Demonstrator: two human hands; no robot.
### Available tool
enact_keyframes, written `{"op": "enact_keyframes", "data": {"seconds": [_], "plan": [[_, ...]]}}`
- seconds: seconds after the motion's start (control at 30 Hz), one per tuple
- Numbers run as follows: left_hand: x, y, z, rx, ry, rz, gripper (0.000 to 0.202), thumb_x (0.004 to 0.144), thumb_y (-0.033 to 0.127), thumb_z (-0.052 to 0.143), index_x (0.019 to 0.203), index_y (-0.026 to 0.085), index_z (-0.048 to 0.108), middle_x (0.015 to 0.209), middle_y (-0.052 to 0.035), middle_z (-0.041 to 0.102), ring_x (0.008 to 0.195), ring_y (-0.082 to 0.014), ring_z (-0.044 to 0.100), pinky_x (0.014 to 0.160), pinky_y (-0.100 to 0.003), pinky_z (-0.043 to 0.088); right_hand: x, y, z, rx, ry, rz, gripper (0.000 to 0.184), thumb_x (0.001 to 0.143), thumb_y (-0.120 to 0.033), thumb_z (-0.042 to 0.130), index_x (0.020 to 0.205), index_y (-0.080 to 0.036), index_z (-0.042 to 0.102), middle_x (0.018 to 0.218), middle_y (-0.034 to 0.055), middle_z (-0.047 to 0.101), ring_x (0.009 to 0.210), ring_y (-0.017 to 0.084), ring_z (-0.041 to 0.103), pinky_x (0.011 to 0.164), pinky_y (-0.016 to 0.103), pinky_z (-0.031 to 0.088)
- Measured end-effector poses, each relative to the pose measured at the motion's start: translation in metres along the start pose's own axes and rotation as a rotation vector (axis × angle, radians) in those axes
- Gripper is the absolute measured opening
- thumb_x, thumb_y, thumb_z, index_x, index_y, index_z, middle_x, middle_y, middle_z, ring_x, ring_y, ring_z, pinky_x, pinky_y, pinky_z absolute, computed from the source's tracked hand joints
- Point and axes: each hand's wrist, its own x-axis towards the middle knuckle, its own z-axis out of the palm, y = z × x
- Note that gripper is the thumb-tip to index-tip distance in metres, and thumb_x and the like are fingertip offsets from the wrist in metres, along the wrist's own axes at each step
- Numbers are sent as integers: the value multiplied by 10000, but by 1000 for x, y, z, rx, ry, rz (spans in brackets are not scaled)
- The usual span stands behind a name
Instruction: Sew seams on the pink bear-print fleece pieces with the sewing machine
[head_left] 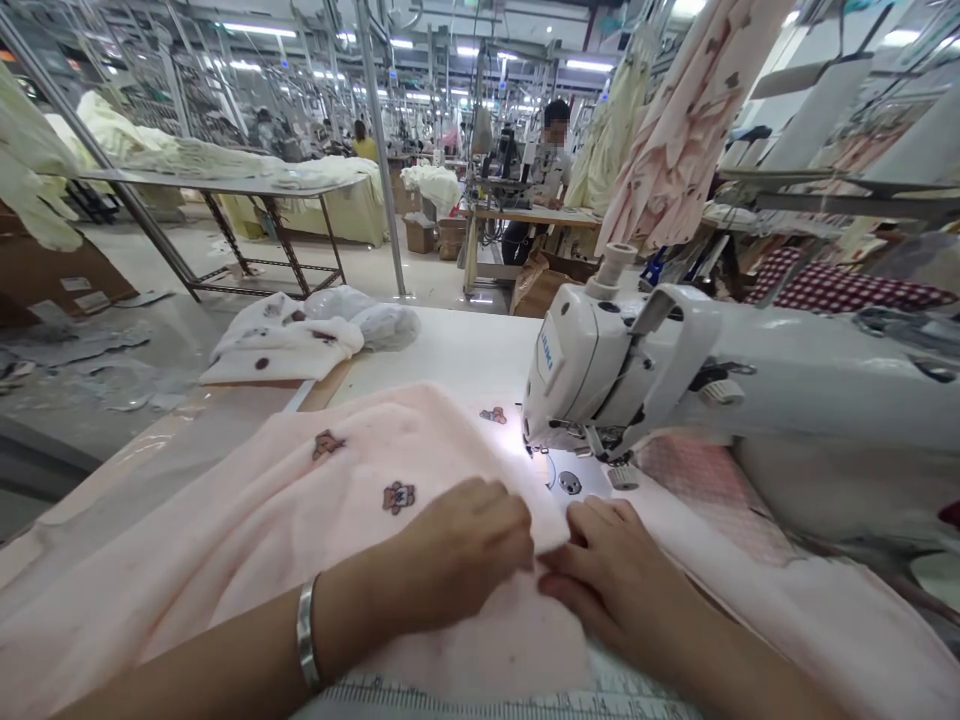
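Observation:
Pale pink fleece fabric (285,520) printed with small bears spreads over the sewing table, from the left edge to the machine. My left hand (465,545), a silver bangle on its wrist, is closed on the fabric near its right edge. Just to the right, my right hand (611,560) pinches the same edge between thumb and fingers. Both hands are in front of the needle area of a white sewing machine (592,370), whose lamp lights the needle plate (570,482). The fingertips are partly hidden by the hands and cloth.
A folded white printed piece (285,340) and a clear plastic bag (382,318) lie at the table's back left. A ruler strip (525,705) runs along the front edge. Pink fabric (675,130) hangs behind the machine. Beyond, a person (551,160) sits at another machine.

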Motion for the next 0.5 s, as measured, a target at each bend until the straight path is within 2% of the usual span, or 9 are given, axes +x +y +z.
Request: {"op": "enact_keyframes", "data": {"seconds": [0.07,0.13,0.2,0.23,0.33,0.4,0.5], "plan": [[-12,4,6,36,-66,99,153,909,173,418,817,160,539,831,-37,547,748,-176,463,666,-312,385,-2,10,-1,24,8,-3,169,883,-303,508,759,-223,591,759,13,503,760,173,456,678,329,295],[-19,6,8,53,-101,36,134,914,241,452,866,153,541,831,-38,542,741,-175,464,656,-308,391,-5,20,-1,42,70,10,116,896,-275,480,888,-226,585,757,9,528,742,166,478,681,323,312],[-17,7,9,96,-88,-23,168,892,307,496,915,150,549,816,-39,535,713,-179,459,624,-311,388,-6,28,0,36,134,52,185,897,-267,479,1068,-218,530,769,7,563,728,168,501,689,326,326],[-14,8,10,128,-84,-33,172,883,310,509,924,150,555,799,-36,530,692,-179,453,607,-314,381,-5,30,1,28,143,73,204,892,-268,490,1087,-212,513,777,7,578,732,172,511,692,327,330],[0,12,14,200,-54,-14,100,873,208,496,854,146,572,743,-26,513,663,-173,437,595,-320,363,2,30,4,5,121,92,67,890,-236,477,880,-211,539,746,-8,590,721,168,524,664,303,332],[5,14,16,179,-34,20,126,875,142,461,823,144,577,742,-22,514,680,-169,443,610,-317,368,8,28,4,-22,112,96,158,889,-193,443,744,-202,506,696,-12,577,683,158,521,630,285,328],[2,13,15,51,-56,16,174,888,270,499,1001,170,587,930,-50,560,867,-207,490,768,-351,407,17,28,2,-89,139,121,164,875,-169,426,736,-190,511,714,11,582,646,160,518,604,285,326]]}}
